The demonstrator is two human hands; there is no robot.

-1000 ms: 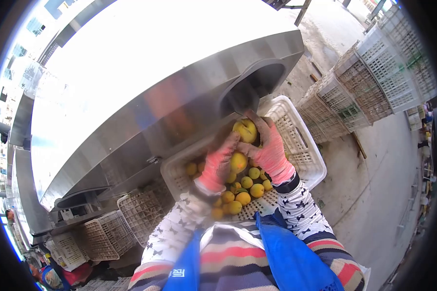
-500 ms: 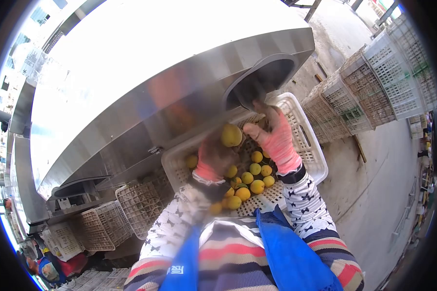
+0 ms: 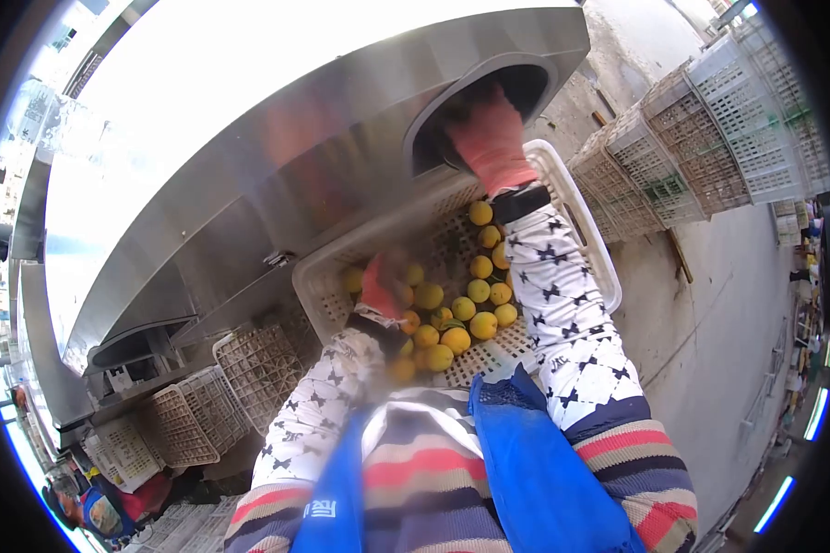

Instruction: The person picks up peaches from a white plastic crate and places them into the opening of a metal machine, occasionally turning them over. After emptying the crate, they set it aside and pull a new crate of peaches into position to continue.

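Observation:
A white slatted crate stands in front of me, filled with several yellow fruits. My right hand, in a pink glove, reaches up into the dark round opening in the side of a big steel machine; its fingers are hidden inside, so what it holds cannot be seen. Down in the crate at its left side, my left hand, also pink-gloved, is blurred among the fruit; its grip is not clear.
Stacks of empty white crates stand at the right on the concrete floor. More empty crates lie under the machine at the left. A second round opening shows lower left. Another person crouches at the bottom left.
My right hand rose from the crate's rim into the machine's opening. The large yellow fruit held up before is out of sight. My left hand dropped back among the fruit.

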